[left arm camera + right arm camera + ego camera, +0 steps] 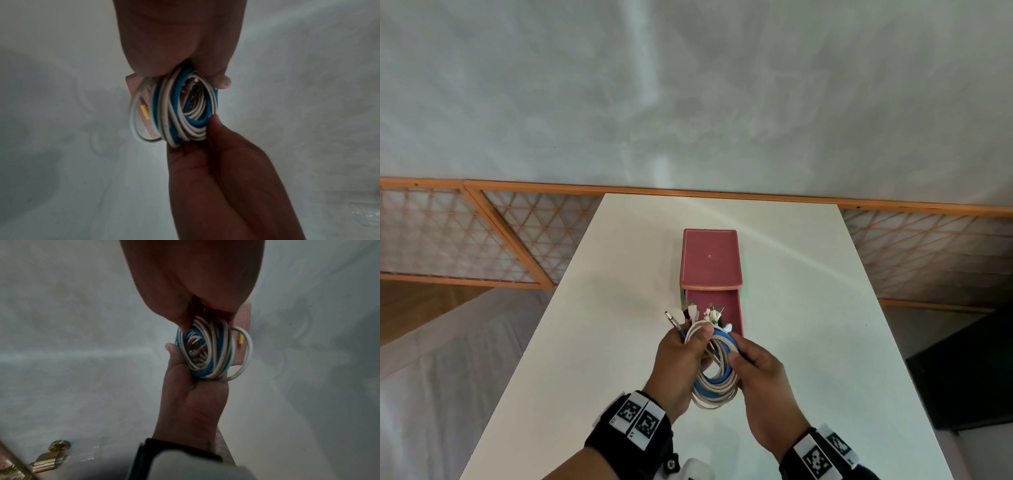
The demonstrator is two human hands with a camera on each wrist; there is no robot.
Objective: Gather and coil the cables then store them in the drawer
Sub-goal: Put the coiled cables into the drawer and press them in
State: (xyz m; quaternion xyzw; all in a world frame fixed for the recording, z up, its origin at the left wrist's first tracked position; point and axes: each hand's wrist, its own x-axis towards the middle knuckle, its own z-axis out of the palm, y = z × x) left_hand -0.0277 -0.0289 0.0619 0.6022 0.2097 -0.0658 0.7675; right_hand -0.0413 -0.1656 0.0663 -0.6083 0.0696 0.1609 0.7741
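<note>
A coil of white and blue cables (pixel 717 383) hangs between both hands just in front of the open drawer (pixel 732 308) of a small red drawer box (pixel 710 257). My left hand (pixel 697 342) grips the coil's left side, thumb over the strands. Several plug ends (pixel 705 313) stick up above it. My right hand (pixel 738 349) pinches the coil's right side. In the left wrist view the coil (pixel 180 113) sits under my left hand (pixel 185 69), with the right hand (pixel 205 146) below. The right wrist view shows the coil (pixel 209 350), right hand (pixel 205 313) and left hand (pixel 185 373).
The box stands mid-way along a white table (pixel 808 342) whose left and right edges run close by. Wood-framed lattice panels (pixel 482 236) stand behind it. A dark object (pixel 962 377) sits at the right, and a small white thing (pixel 697 469) lies at the near edge.
</note>
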